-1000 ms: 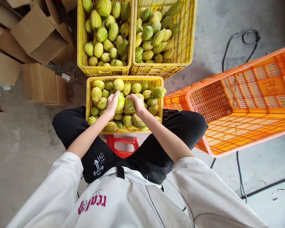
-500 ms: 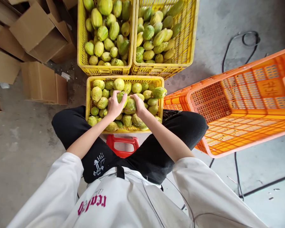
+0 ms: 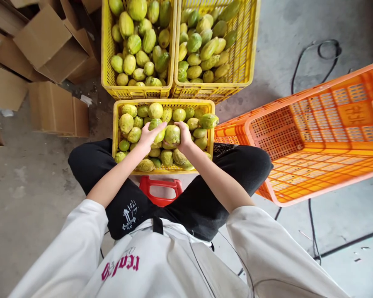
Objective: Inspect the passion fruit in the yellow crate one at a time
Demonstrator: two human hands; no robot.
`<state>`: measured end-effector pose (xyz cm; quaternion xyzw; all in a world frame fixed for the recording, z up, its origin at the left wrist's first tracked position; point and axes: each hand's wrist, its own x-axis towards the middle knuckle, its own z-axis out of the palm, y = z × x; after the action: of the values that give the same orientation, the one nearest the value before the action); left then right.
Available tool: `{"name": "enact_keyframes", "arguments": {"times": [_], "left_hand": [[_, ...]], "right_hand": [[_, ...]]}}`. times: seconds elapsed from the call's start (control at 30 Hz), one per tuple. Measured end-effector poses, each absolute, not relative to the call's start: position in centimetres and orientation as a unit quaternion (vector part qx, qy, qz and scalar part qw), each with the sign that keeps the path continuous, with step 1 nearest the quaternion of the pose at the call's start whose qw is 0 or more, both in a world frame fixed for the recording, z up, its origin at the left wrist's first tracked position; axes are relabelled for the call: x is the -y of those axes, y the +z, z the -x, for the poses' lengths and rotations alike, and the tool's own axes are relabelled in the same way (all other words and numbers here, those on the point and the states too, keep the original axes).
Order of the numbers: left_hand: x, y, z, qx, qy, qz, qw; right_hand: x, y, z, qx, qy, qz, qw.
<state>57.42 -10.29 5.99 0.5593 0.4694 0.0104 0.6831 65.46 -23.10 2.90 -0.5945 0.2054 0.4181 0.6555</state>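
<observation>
A yellow crate point(image 3: 115, 124) full of green-yellow papayas stands between my knees. My left hand point(image 3: 148, 135) lies around a green papaya point(image 3: 159, 136), its thumb stretched across the top and its other fingers mostly hidden. Just beside it, my right hand point(image 3: 183, 136) grips a rounder papaya point(image 3: 172, 135) from the right, thumb along the near side. Both fruits are over the middle of the crate, close together. One long papaya point(image 3: 209, 121) lies across the crate's right rim.
Two larger yellow crates of papayas, a left one point(image 3: 105, 49) and a right one point(image 3: 251, 45), stand beyond. To the right an orange crate point(image 3: 323, 167) lies tilted near my knee. Cardboard boxes point(image 3: 51, 107) pile up at left. A red stool point(image 3: 160, 200) and a black cable point(image 3: 294, 76) also show.
My right hand's papaya has turned and come up slightly into clearer view. My left hand has shifted a little left, its thumb now straighter across its fruit.
</observation>
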Motion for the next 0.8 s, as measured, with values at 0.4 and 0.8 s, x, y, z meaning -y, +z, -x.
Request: {"name": "enact_keyframes", "arguments": {"times": [0.4,0.8], "left_hand": [[6.1,9.1,-59.5,-0.458,-0.019,-0.474,0.752],[6.9,9.0,-59.2,-0.476,0.042,-0.339,0.81]], "right_hand": [[23.0,8.6,-67.8,-0.252,0.462,0.504,0.685],[23.1,6.8,-68.6,-0.254,0.398,0.456,0.755]]}}
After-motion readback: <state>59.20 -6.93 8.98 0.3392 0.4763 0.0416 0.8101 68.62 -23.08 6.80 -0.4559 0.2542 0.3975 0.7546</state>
